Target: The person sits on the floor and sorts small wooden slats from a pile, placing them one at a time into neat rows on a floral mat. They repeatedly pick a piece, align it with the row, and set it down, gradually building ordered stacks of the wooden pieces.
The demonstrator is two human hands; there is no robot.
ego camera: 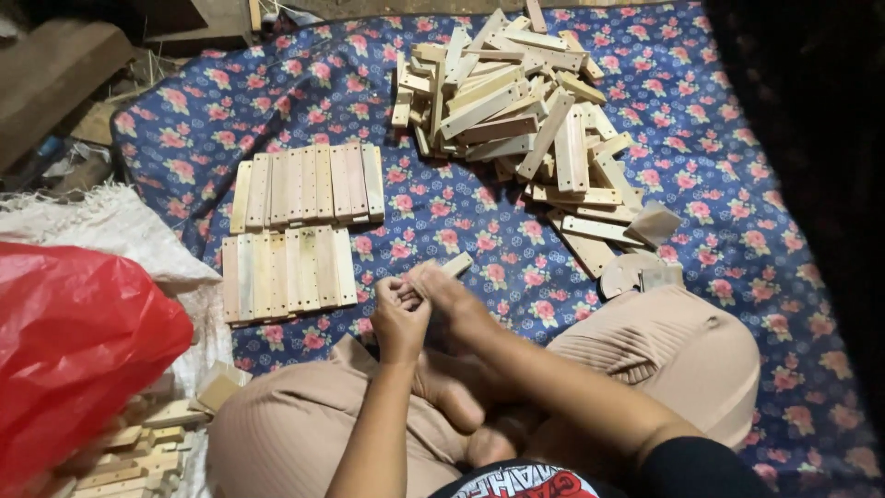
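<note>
Left hand [398, 312] and right hand [444, 293] both closed around one small wooden slat [455, 266], near centre | risk: it may slip onto floral cloth [737, 184], grip only at one end.

A home craft workspace set up on the floor is shown. A blue floral-patterned cloth [737, 184] has been spread as the work surface, on which a loose heap of pale drilled wooden slats [516, 101] and two neatly laid rows of matching slats [295, 231] are seen. A red plastic bag [74, 350] and rough timber offcuts [55, 74] are kept alongside.
</note>
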